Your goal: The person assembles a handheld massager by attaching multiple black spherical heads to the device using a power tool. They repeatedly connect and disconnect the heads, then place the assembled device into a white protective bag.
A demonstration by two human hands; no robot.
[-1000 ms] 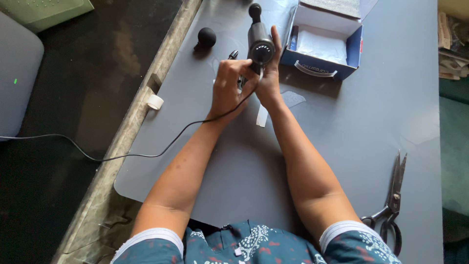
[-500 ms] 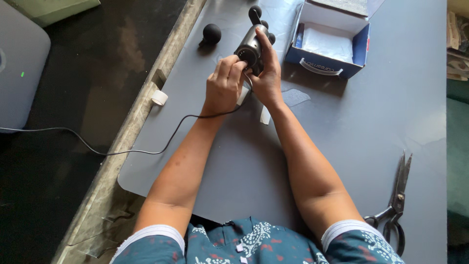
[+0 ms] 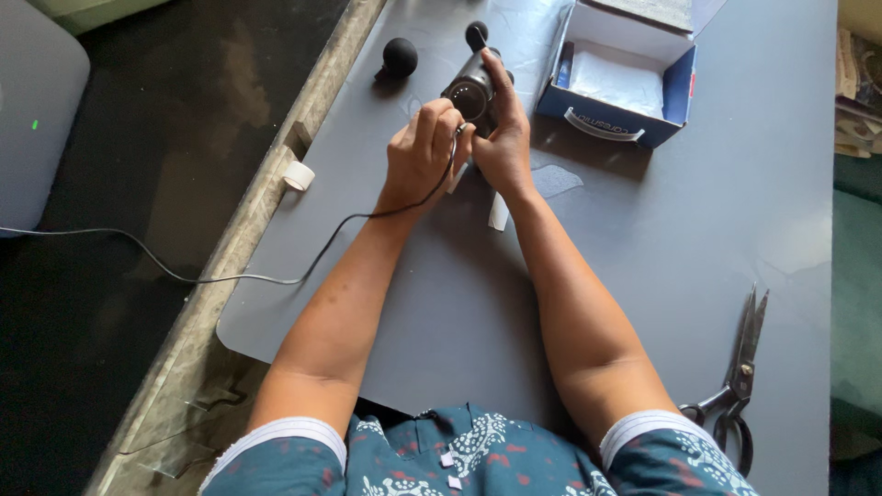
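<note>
My right hand (image 3: 503,138) grips a black massage gun (image 3: 471,87) over the grey mat, fingers wrapped along its body, its round rear end facing me. My left hand (image 3: 420,154) pinches the plug end of a thin black cable (image 3: 276,271) right at the base of the gun's handle. The cable runs from my left hand down across the mat and off the left edge to the dark floor. A black ball attachment (image 3: 399,57) lies on the mat just left of the gun.
An open blue and white cardboard box (image 3: 614,115) sits at the back right of the grey mat (image 3: 643,276). Large scissors (image 3: 740,377) lie at the right front. A small roll of white tape (image 3: 298,174) rests on the stone ledge, and a white strip (image 3: 499,211) under my right wrist.
My left hand has closed in on the gun's handle base with the cable plug. The gun has tilted slightly in my right hand.
</note>
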